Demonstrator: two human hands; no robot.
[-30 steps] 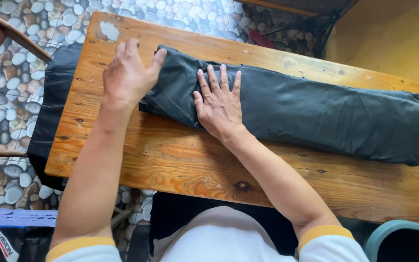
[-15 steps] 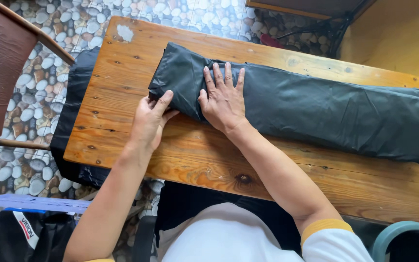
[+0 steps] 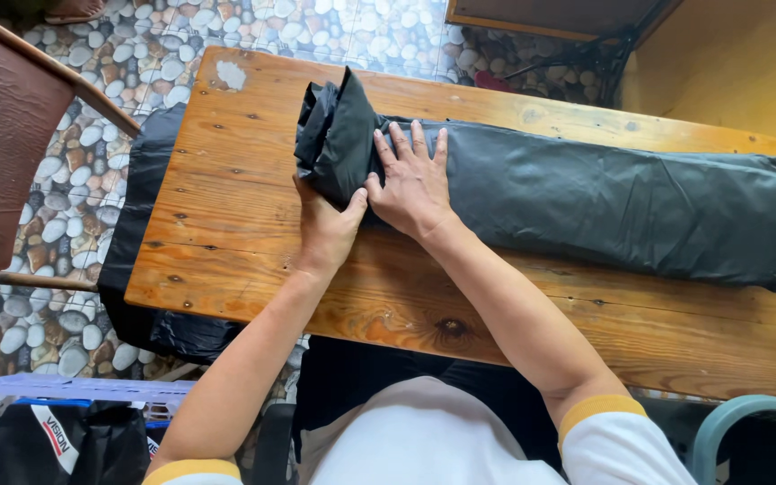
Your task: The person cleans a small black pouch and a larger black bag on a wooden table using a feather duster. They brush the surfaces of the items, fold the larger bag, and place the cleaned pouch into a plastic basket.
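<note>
head view, looking down: a long folded black plastic sheet (image 3: 586,193) lies across a wooden worktop (image 3: 244,233). the right hand (image 3: 413,180) rests flat on it near its left end, fingers spread, pinning the sheet so it cannot slide. the left hand (image 3: 325,229) grips the left end from below, fingers hidden under the plastic, thumb on top, lifting that end into a raised fold.

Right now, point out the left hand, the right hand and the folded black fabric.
left hand (image 3: 327,224), head view, on the back of the hand.
right hand (image 3: 412,184), head view, on the back of the hand.
folded black fabric (image 3: 621,202), head view, on its flat middle stretch.
</note>
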